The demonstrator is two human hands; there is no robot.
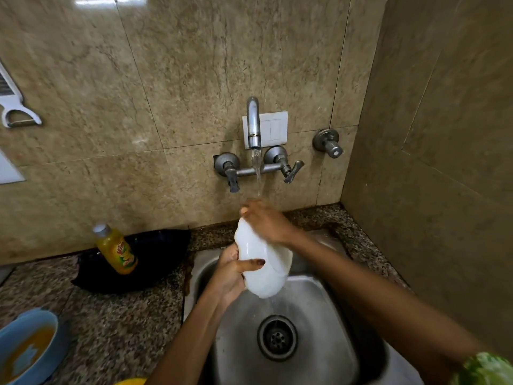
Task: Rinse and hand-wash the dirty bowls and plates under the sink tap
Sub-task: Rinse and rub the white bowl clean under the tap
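Steel sink [327, 354], set into speckled stone worktop [116, 323]; all places below taken from the sink. Wall tap [254, 123] above the sink's far edge, running, stream falling toward the basin. Black pan or tray [155, 262] on the worktop just left of the sink's far corner, yellow dish-soap bottle [118, 250] leaning in it. Blue bowl [25, 348] with orange residue well left of the sink, near edge, not yet washed by the look of it. White plate [263, 262] held on edge above the sink's far half, tilted, upper rim up in the stream, water sheeting off the low rim toward the drain [277, 338]. Left hand [236, 276] grips the plate's left rim, thumb across the face, fingers curled behind. Right hand [266, 220] lies over the upper rim where the water lands, fingers flat and rubbing rather than clenched, as far as the blur allows. Judgement: rinse in progress. To do it well, keep the plate steeply tilted so runoff clears, rotate it through the left-hand grip so every sector passes under the stream, sweep the right palm rim to centre, then turn the back up. Wet glaze is slippery; keep it low over the basin.
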